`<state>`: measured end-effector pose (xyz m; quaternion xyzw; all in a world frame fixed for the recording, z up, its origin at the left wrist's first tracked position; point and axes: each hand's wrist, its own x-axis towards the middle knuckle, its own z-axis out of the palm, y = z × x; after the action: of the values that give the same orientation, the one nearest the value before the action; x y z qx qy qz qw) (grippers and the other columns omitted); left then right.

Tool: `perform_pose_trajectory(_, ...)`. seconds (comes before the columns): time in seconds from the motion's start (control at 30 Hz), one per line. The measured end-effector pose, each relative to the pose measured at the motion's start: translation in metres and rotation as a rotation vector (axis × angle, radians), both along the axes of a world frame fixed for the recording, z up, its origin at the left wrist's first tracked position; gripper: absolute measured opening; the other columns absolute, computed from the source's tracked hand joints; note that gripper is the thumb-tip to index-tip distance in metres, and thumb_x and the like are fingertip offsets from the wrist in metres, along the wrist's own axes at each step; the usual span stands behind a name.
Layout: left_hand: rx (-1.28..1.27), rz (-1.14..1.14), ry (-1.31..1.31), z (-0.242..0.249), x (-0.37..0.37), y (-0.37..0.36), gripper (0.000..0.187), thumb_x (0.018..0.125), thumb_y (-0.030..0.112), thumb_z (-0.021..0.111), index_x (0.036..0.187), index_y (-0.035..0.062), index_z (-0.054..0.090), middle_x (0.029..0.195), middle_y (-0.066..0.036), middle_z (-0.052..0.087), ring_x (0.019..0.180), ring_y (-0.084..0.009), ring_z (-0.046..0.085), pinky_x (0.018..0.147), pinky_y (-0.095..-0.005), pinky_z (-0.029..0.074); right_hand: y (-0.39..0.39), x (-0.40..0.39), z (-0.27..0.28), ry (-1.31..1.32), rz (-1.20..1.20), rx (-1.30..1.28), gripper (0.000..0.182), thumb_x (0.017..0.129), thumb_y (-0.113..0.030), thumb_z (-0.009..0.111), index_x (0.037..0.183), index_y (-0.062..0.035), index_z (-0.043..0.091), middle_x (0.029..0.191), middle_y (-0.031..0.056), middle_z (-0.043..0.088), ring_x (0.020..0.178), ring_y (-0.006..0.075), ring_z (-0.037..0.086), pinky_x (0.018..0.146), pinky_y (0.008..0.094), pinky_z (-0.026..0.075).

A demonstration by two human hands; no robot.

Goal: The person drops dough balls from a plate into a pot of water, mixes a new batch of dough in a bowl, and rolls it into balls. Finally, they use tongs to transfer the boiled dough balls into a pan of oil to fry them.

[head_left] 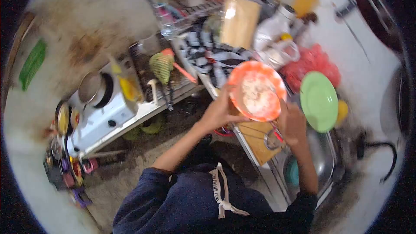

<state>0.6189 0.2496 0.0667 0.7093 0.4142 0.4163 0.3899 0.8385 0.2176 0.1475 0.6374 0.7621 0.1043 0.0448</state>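
Observation:
My left hand (221,112) grips the left rim of an orange bowl (236,97) with a scalloped, white-patterned edge. Pale, lumpy food (258,91) lies inside the bowl, which is tilted toward me. On its lower right side is my right hand (292,123), with the fingers closed; what they hold is blurred and partly hidden. A red-handled metal utensil (277,136) shows just below, over a wooden board (256,147). To the right stands a light green plate (319,102).
A sink (318,156) with a black faucet (381,145) is at the lower right. Red plastic bags (312,67) and a cutting board (239,22) sit behind the bowl. At left are a stove (102,121) with a pot (91,89) and a green strainer (161,67).

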Motion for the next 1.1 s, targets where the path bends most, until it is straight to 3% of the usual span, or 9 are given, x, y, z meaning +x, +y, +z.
perform_pose_trajectory(0.27,-0.055,0.142,-0.263,-0.027,-0.068,-0.077,0.059,0.081,0.022,0.061,0.125,-0.0023,0.03,0.126,-0.016,0.037,0.12,-0.0246,0.036,0.1,-0.032,0.028,-0.016,-0.013,0.003,0.112,0.23,0.034,0.041,0.078,-0.017,0.055,0.114,-0.0007,0.047,0.086,0.0158,0.054,0.08,0.035,0.052,0.071,0.0393,0.044)
perform_pose_trajectory(0.33,-0.173,0.146,-0.486,-0.033,-0.087,-0.102,0.049,0.086,0.019,0.054,0.126,0.0015,0.033,0.125,-0.013,0.041,0.12,-0.0218,0.037,0.098,-0.0314,0.031,-0.02,-0.036,0.008,0.326,0.067,0.131,0.037,0.079,-0.019,0.053,0.11,0.0014,0.048,0.094,0.0163,0.05,0.088,0.0318,0.049,0.077,0.0383,0.041)
perform_pose_trajectory(0.4,-0.192,0.168,-0.617,-0.035,-0.102,-0.122,0.045,0.088,0.02,0.051,0.126,0.0026,0.034,0.126,-0.012,0.042,0.12,-0.0213,0.038,0.097,-0.0315,0.032,-0.034,-0.09,-0.015,1.184,-0.032,-0.23,0.043,0.084,-0.025,0.046,0.119,0.0005,0.044,0.111,0.0156,0.048,0.101,0.0281,0.047,0.084,0.0366,0.039)
perform_pose_trajectory(0.43,-0.332,0.153,-0.845,-0.033,-0.111,-0.13,0.044,0.09,0.024,0.045,0.127,0.0037,0.032,0.128,-0.011,0.04,0.12,-0.0219,0.038,0.098,-0.0322,0.031,-0.042,-0.127,-0.034,1.133,0.415,-0.173,0.047,0.087,-0.032,0.042,0.121,0.0006,0.041,0.117,0.0165,0.045,0.108,0.0281,0.044,0.088,0.0373,0.037)
perform_pose_trajectory(0.57,-0.495,0.139,-1.34,-0.016,-0.157,-0.162,0.056,0.092,0.045,0.026,0.133,0.0069,0.025,0.139,-0.012,0.027,0.124,-0.0255,0.034,0.103,-0.0378,0.025,-0.108,-0.286,-0.056,1.037,0.829,-0.395,0.066,0.09,-0.046,0.021,0.135,0.0025,0.019,0.14,0.0215,0.017,0.13,0.0343,0.017,0.105,0.0418,0.012)
perform_pose_trajectory(0.63,-0.318,-0.293,-1.81,-0.069,-0.185,-0.172,0.057,0.092,0.043,0.021,0.137,0.0076,0.017,0.142,-0.013,0.019,0.128,-0.0277,0.026,0.105,-0.0377,0.022,-0.137,-0.351,-0.077,0.992,0.845,-0.325,0.069,0.088,-0.049,0.018,0.135,0.0011,0.02,0.141,0.0179,0.017,0.131,0.034,0.014,0.105,0.0461,0.007)
perform_pose_trajectory(0.7,-0.198,0.304,-1.707,-0.124,-0.203,-0.197,0.055,0.093,0.041,0.019,0.137,0.0077,0.016,0.14,-0.015,0.022,0.127,-0.0282,0.028,0.106,-0.0369,0.02,-0.154,-0.4,-0.085,1.09,0.901,-0.43,0.067,0.088,-0.048,0.017,0.135,-0.0005,0.021,0.142,0.0148,0.018,0.132,0.0326,0.014,0.104,0.0467,0.007)
perform_pose_trajectory(0.8,-0.208,0.52,-1.331,-0.055,-0.272,-0.266,0.058,0.091,0.042,0.027,0.136,0.007,0.019,0.137,-0.011,0.031,0.124,-0.0263,0.033,0.104,-0.035,0.024,-0.177,-0.465,-0.091,1.052,1.01,-0.481,0.065,0.088,-0.046,0.016,0.136,-0.0023,0.022,0.142,0.0132,0.018,0.132,0.0309,0.012,0.105,0.0464,0.006)
perform_pose_trajectory(1.1,-0.031,0.425,-1.572,-0.082,-0.448,-0.369,0.07,0.085,0.062,0.019,0.139,0.0221,0.003,0.145,-0.011,0.009,0.133,-0.0283,0.008,0.105,-0.052,0.004,-0.291,-0.61,-0.133,1.044,1.285,-0.712,0.063,0.089,-0.049,0.014,0.136,-0.0084,0.026,0.142,0.0102,0.021,0.132,0.0297,0.015,0.106,0.0463,0.004)
